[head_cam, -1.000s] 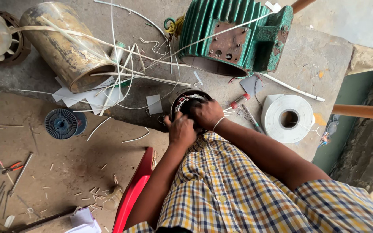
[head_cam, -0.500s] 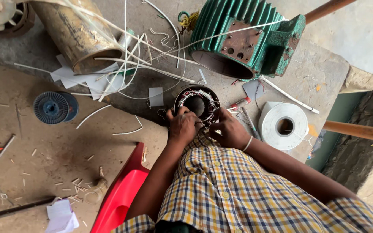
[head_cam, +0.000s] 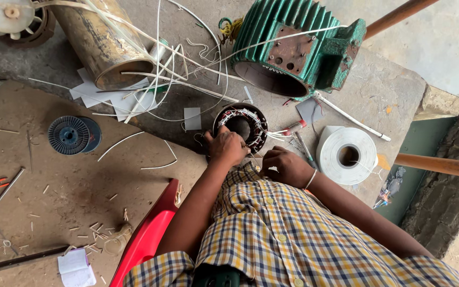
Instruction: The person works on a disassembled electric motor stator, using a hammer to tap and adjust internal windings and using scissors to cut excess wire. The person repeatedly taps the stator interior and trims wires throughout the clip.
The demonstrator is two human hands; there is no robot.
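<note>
A small round motor stator with copper windings and white leads lies on the concrete slab in front of me. My left hand grips its near rim, fingers curled over the edge. My right hand sits just to the right and nearer to me, off the stator, fingers curled into a loose fist. Whatever may be inside that fist is hidden. A red-handled tool lies beside the stator's leads.
A green finned motor housing and a rusty cylinder lie behind, with white sleeving strips tangled between. A white tape roll is right, a blue spool left, a red seat edge near me.
My right hand has come off the stator and drawn back to the right, toward me. My left hand stays on the rim. The view has shifted slightly.
</note>
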